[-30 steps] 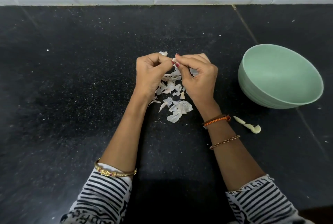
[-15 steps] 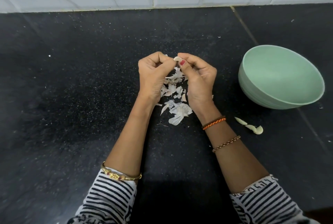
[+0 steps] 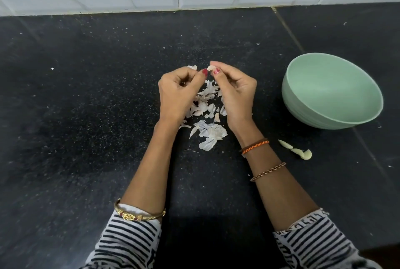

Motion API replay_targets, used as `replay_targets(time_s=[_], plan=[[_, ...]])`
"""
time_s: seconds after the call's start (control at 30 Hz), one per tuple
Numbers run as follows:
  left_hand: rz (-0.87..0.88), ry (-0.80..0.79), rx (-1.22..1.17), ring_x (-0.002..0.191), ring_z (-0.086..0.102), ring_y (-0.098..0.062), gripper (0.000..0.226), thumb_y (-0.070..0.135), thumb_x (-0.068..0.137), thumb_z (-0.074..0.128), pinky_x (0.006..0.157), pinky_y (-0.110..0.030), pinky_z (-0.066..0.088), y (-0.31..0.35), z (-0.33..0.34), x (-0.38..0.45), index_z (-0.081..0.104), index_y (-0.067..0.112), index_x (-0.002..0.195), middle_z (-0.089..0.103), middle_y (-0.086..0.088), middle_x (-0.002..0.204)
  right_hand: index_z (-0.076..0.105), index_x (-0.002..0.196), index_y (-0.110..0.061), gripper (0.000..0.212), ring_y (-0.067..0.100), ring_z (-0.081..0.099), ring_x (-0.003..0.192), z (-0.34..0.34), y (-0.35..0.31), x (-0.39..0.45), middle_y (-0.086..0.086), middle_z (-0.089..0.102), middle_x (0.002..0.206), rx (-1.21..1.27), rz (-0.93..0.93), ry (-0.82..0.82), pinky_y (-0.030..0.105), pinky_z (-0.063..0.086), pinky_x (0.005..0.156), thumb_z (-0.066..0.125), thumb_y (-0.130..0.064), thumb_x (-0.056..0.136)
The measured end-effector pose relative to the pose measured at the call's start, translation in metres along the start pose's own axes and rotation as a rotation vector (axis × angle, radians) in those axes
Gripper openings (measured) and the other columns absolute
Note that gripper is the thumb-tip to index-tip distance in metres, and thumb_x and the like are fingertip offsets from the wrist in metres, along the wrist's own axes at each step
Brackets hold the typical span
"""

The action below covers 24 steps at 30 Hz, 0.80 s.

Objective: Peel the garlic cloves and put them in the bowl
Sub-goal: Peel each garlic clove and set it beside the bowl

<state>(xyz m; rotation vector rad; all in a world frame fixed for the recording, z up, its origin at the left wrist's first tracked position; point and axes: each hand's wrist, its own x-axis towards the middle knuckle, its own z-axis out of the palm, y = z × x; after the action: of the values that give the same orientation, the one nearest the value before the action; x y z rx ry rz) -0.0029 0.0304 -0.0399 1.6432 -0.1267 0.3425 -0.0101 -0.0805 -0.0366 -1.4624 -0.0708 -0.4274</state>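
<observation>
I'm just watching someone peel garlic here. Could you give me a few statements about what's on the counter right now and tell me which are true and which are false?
1. The green bowl holds several peeled cloves. False: the part of its inside that shows is bare.
2. The garlic clove is pinched in the right hand. True; the left hand meets it at the thumb tip.
3. Peeled cloves lie on the counter near the bowl. True.
4. The papery skins are heaped left of the left hand. False: they lie between and below the two hands.
</observation>
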Motion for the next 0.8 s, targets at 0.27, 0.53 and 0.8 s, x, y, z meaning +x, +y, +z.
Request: replay_targets(time_s=[0.27,0.53,0.8], plan=[[-0.031,-0.02,-0.113,0.073,0.057,-0.026,0.014,0.01,0.08,0.067,0.069,-0.032,0.05,0.003,-0.001,0.001,0.072,0.023,0.08,0.069,-0.002,0.075,0.069,0.099,-0.002,0.017,0.01,0.066,0.08,-0.003,0.01,0.002,0.006,0.069,0.088,-0.183,-0.111,0.019,0.017,0.051,0.071,0.062,-0.001,0.084],[-0.051,-0.016,-0.08,0.071,0.056,-0.027,0.012,0.006,0.081,0.068,0.068,-0.039,0.049,0.007,0.0,0.0,0.07,0.017,0.079,0.067,-0.022,0.079,0.071,0.095,-0.009,0.013,0.018,0.065,0.084,-0.002,0.015,0.003,-0.004,0.067,0.087,-0.341,-0.246,0.052,0.025,0.052,0.073,0.065,-0.007,0.083],[-0.087,0.03,-0.121,0.064,0.048,-0.023,0.007,0.011,0.072,0.067,0.06,-0.029,0.043,0.007,0.005,-0.002,0.068,0.016,0.067,0.06,-0.02,0.067,0.071,0.092,-0.004,0.013,0.011,0.065,0.08,-0.006,0.008,0.004,-0.007,0.068,0.082,-0.314,-0.24,-0.024,0.022,0.051,0.074,0.066,-0.002,0.08]])
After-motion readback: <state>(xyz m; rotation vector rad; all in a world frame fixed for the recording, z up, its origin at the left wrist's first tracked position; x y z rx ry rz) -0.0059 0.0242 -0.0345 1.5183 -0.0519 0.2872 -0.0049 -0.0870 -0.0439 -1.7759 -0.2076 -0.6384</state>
